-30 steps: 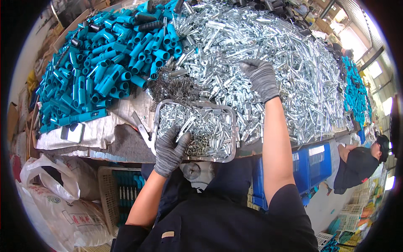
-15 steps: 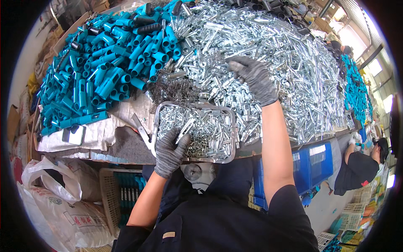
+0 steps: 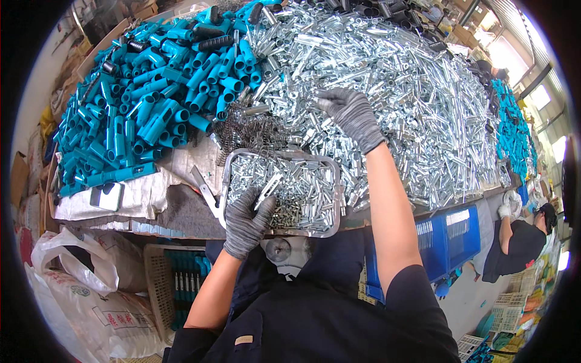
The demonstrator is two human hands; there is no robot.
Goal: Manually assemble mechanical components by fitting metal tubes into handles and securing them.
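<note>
My left hand, in a grey knit glove, is closed round a slotted silver metal tube, which points up and away over a metal-rimmed tray. Small silver metal parts fill that tray. Farther off, my gloved right hand is above the big heap of shiny metal parts, its thumb and fingers drawn together. Whatever lies between those fingertips is too small to make out. Dark coil springs lie in a tangle between the tray and the heaps.
Teal tubular housings are piled at the left, with a phone by the near edge. A flat light-coloured tool lies beside the tray. Blue bins, a white sack and a plastic crate stand below. A person works at right.
My right hand has moved left and slightly nearer over the metal heap, its fingers now reaching left. The left hand keeps the slotted tube in nearly the same place.
</note>
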